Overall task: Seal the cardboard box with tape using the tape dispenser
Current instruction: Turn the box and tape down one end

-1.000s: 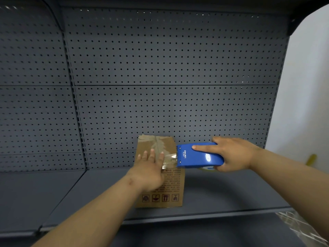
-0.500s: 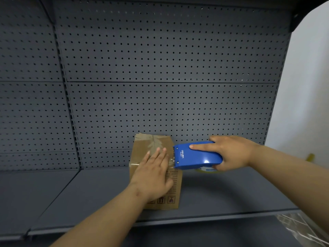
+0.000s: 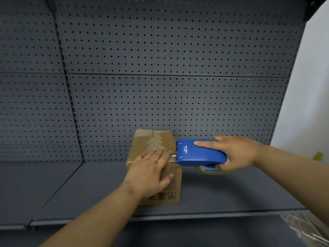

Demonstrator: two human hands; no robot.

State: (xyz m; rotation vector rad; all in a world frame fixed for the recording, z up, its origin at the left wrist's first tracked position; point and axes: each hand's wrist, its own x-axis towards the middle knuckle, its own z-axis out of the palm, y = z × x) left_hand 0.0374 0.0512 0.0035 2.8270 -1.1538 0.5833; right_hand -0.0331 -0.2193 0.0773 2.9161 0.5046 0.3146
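A small brown cardboard box (image 3: 142, 143) stands on the dark grey shelf (image 3: 231, 191), its top crossed with clear tape. My left hand (image 3: 151, 173) lies flat over the box's front top edge, fingers spread, pressing a strip of tape down. My right hand (image 3: 236, 152) grips the blue tape dispenser (image 3: 199, 153), index finger stretched along its top. The dispenser's toothed end touches the box's upper right edge. A yellowish tape roll (image 3: 210, 170) shows under the dispenser.
A grey perforated back panel (image 3: 160, 86) rises right behind the box. The shelf's front lip (image 3: 213, 215) runs below it. A white wall (image 3: 311, 104) lies to the right, and clear plastic wrap (image 3: 309, 229) sits at the lower right corner.
The dispenser has moved left until its cutter meets the box's right edge. My left hand slid forward and now lies flatter over the tape on the front edge.
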